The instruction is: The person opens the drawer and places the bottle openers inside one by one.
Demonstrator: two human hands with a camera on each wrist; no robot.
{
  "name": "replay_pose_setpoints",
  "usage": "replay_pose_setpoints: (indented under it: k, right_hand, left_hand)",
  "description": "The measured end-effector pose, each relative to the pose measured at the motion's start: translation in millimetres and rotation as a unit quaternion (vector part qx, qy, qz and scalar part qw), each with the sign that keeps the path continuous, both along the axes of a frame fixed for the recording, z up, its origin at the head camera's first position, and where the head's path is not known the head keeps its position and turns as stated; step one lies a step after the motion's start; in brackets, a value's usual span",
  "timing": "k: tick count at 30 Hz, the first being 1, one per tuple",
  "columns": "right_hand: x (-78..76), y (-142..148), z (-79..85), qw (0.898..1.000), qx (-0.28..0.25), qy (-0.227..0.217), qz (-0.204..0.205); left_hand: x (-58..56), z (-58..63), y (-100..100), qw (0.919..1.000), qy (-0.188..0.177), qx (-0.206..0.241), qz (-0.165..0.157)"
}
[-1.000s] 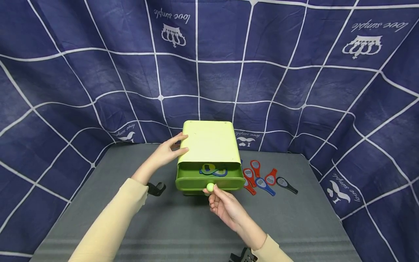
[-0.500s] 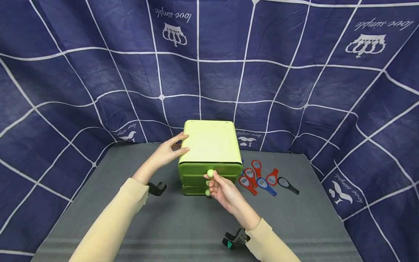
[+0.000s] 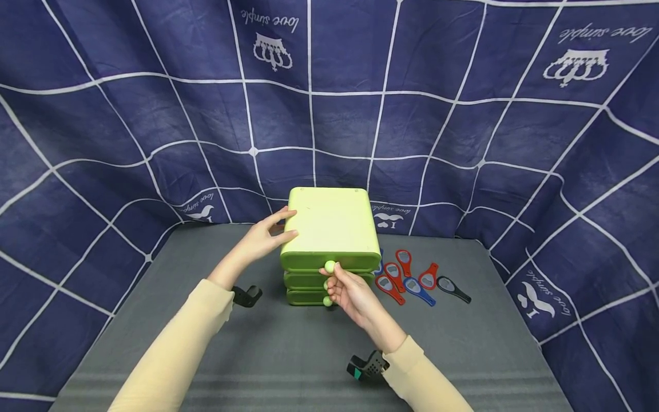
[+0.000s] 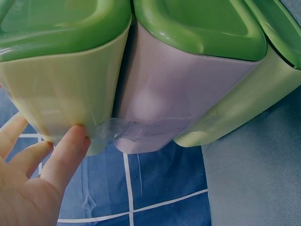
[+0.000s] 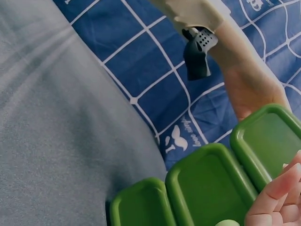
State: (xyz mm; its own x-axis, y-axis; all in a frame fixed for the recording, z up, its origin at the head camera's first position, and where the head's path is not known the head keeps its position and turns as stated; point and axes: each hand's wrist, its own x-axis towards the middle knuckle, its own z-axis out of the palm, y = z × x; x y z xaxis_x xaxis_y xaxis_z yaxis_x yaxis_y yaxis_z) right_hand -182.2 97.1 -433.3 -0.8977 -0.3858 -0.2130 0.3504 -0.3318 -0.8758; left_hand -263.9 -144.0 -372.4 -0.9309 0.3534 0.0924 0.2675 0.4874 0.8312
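Note:
A small three-tier drawer unit [image 3: 332,220] with a pale yellow-green top and green drawer fronts stands upright on the table. Its top drawer [image 3: 304,262] sits flush in the casing. My right hand [image 3: 357,297] pinches that drawer's round light-green knob [image 3: 330,266] between thumb and finger, the other fingers loosely curled below. My left hand [image 3: 259,237] rests with extended fingers against the unit's left side and upper edge. In the left wrist view, fingertips touch the yellowish top section, above a pinkish section [image 4: 174,89]. The drawers' contents are hidden.
Right of the unit lie several flat bottle openers: red ones [image 3: 428,277], a blue one [image 3: 419,290] and a black one [image 3: 453,289]. A dark blue cloth [image 3: 340,126] with white lines hangs behind the grey table [image 3: 278,355]. Black camera mounts [image 3: 368,366] sit at the wrists.
The top drawer, pulled out a second ago with openers showing inside, has slid in and is now closed. My right hand moved forward with the knob; my left hand stayed put.

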Motion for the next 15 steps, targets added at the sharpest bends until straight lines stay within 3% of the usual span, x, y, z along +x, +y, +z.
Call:
replay_pose_setpoints:
  k: [15]
  right_hand:
    - [-0.3,0.0,-2.2,1.0,0.015,0.006,0.002]
  left_hand:
    - [-1.4,-0.5,0.1,1.0,-0.001,-0.003,0.004]
